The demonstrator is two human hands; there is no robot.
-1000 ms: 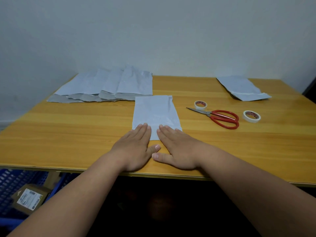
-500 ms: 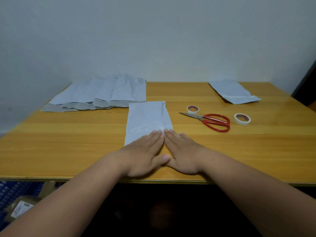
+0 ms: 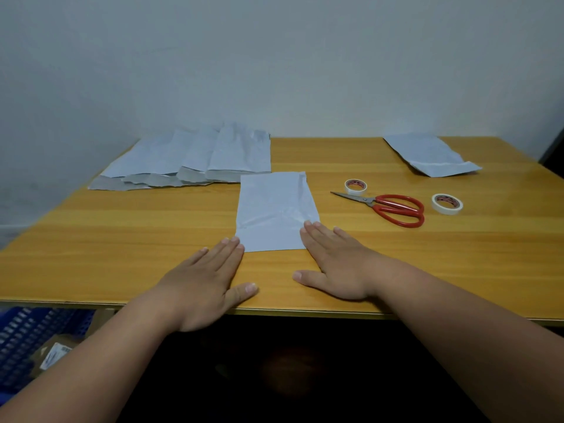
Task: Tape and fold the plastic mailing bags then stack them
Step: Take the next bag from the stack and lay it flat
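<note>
Thin plastic is the worry — the mailing bag [image 3: 274, 209] lies flat mid-table between 2 flat, gripping-nothing hands, left hand [image 3: 207, 285] and right hand [image 3: 332, 264] touching only its near corners, so it could slide or spring unfolded — crease lost.

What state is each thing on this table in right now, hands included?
Folded mailing bag: flat on the table, creased.
Left hand: flat, fingertips at the bag's near left corner.
Right hand: flat, fingers on the bag's right edge.
Pile of mailing bags: fanned out, overlapping, far left.
Single mailing bag: lying apart, far right.
Scissors: closed, untouched.
Near tape roll: lying flat.
Far tape roll: lying flat.
</note>
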